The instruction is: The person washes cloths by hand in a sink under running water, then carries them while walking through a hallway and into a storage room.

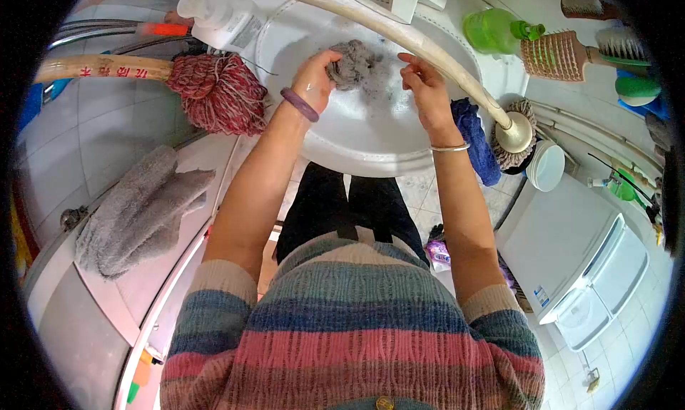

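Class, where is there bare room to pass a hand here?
Free: the front slope of the washbasin, between the left hand and right hand, nearer than the grey wad. Crowded: left, with pump bottle and red mop head; right, with green bottle, navy cloth and hairbrush.

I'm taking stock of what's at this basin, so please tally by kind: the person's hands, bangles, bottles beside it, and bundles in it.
Hands: 2 (left hand, right hand)
Bangles: 2 (purple bangle, silver bangle)
Bottles: 2 (white pump bottle, green bottle)
Bundles: 1 (grey bundle)
Total: 7
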A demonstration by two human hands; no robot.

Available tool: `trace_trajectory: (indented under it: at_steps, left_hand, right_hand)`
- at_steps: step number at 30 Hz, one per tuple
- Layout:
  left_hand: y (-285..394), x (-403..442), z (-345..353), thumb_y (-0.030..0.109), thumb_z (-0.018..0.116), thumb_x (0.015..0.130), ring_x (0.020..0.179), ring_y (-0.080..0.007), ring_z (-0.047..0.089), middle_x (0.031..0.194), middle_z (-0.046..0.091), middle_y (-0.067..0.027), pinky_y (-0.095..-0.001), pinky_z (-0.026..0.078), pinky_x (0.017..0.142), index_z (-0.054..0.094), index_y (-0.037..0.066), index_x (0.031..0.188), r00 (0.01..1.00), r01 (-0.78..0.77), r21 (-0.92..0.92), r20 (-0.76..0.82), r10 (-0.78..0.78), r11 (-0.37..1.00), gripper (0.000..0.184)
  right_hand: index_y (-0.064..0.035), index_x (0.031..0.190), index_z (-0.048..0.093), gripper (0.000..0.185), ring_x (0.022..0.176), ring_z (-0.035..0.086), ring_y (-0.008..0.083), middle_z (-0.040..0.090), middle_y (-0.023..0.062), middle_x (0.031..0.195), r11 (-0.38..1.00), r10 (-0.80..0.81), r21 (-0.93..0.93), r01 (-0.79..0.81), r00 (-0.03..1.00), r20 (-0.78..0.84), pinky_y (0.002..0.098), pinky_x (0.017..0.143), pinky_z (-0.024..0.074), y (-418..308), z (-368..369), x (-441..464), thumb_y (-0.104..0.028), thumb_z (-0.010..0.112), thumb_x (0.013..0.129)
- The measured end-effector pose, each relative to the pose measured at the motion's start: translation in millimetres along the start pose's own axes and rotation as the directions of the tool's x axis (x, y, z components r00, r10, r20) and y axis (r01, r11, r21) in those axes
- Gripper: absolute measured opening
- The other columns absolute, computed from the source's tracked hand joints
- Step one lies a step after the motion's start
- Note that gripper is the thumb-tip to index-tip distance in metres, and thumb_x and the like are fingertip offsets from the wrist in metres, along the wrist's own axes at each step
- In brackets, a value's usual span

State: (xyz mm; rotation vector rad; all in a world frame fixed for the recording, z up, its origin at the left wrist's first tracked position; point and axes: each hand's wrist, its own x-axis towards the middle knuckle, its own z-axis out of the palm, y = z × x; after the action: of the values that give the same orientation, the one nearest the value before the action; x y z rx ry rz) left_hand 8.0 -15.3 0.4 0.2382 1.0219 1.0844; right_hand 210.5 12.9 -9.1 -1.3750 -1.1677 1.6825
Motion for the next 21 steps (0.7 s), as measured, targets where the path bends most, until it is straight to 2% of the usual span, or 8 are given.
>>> trace_trajectory:
  at_steps: [3,4,7,8,12,15,19,21]
  left_hand:
    - [1,-3,9,0.022,0.047,0.087,0.103,-0.0231,0.054,0.109,0.057,-0.0106,-0.0357,0.041,0.089,0.049,0.005,0.113,0.998,0.049,-0.288,0.051,-0.036,0.956,0.032]
    - [-4,4,1,0.024,0.046,0.088,0.104,-0.0237,0.053,0.112,0.056,-0.0107,-0.0378,0.04,0.091,0.047,0.006,0.115,0.973,0.087,-0.334,0.233,-0.007,0.939,0.033]
    - [-3,5,-3,0.024,0.046,0.089,0.106,-0.024,0.052,0.113,0.055,-0.01,-0.0388,0.04,0.091,0.047,0.006,0.117,0.985,0.078,-0.291,0.169,-0.029,0.953,0.033]
    - [-3,8,-10,0.023,0.047,0.088,0.106,-0.0243,0.052,0.114,0.055,-0.0099,-0.0395,0.04,0.09,0.047,0.007,0.118,0.974,0.06,-0.297,0.225,0.008,0.953,0.033]
    - [3,-4,-6,0.023,0.049,0.088,0.102,-0.0241,0.054,0.108,0.058,-0.0096,-0.0369,0.042,0.086,0.052,0.008,0.11,0.992,-0.006,-0.288,0.117,0.041,0.958,0.027]
    - [4,-3,-10,0.024,0.05,0.088,0.102,-0.0235,0.054,0.108,0.058,-0.0098,-0.0366,0.042,0.086,0.053,0.009,0.11,0.988,0.044,-0.342,0.151,0.009,0.939,0.027]
    - [3,0,-10,0.021,0.049,0.088,0.106,-0.0244,0.051,0.113,0.054,-0.0105,-0.0386,0.039,0.092,0.049,0.005,0.114,0.997,-0.054,-0.346,0.028,0.068,0.937,0.031]
    - [3,2,-12,0.023,0.057,0.084,0.105,-0.0197,0.05,0.112,0.054,-0.0086,-0.0324,0.038,0.093,0.048,0.003,0.115,0.996,-0.079,-0.198,0.017,0.084,0.977,0.038]
  right_hand:
    - [-0.003,0.111,0.056,0.036,0.08,0.052,0.0109,0.056,0.0018,0.093,0.908,-0.303,-0.264,0.325,0.945,0.122,0.0244,0.074,0.0433,8,20,-9,-0.012,0.065,0.077]
    - [-0.0039,0.108,0.056,0.037,0.08,0.05,0.0114,0.057,0.0015,0.095,0.905,-0.281,-0.289,0.314,0.948,0.149,0.026,0.074,0.0424,11,26,-8,-0.017,0.069,0.075]
    - [0.0003,0.113,0.053,0.053,0.09,0.056,0.0216,0.061,0.0137,0.101,0.936,-0.081,-0.317,0.149,0.972,0.219,0.0298,0.081,0.0436,14,24,-5,-0.024,0.072,0.07]
    - [0.0,0.108,0.056,0.045,0.087,0.056,0.0186,0.061,0.0104,0.098,0.924,-0.092,-0.353,0.15,0.98,0.175,0.0274,0.078,0.0435,12,20,-8,-0.022,0.071,0.072]
    - [-0.0033,0.096,0.059,0.022,0.082,0.053,0.0105,0.059,0.0015,0.089,0.985,0.104,0.133,-0.113,0.992,0.072,0.0236,0.075,0.0413,-4,14,-12,-0.015,0.064,0.078]
    - [-0.0034,0.094,0.059,0.018,0.081,0.052,0.0095,0.059,0.0007,0.088,0.985,0.034,0.168,-0.046,0.996,0.077,0.0233,0.075,0.0408,6,9,-8,-0.014,0.062,0.08]
    - [-0.0022,0.091,0.06,0.015,0.075,0.049,0.0079,0.057,-0.001,0.082,0.987,-0.03,0.157,0.044,0.995,-0.091,0.0219,0.071,0.0386,10,6,-5,-0.014,0.061,0.082]
    - [0.0004,0.092,0.06,0.017,0.076,0.049,0.0077,0.057,-0.0001,0.082,0.99,-0.138,-0.002,0.139,0.984,-0.112,0.0212,0.072,0.0392,15,5,-2,-0.014,0.059,0.084]
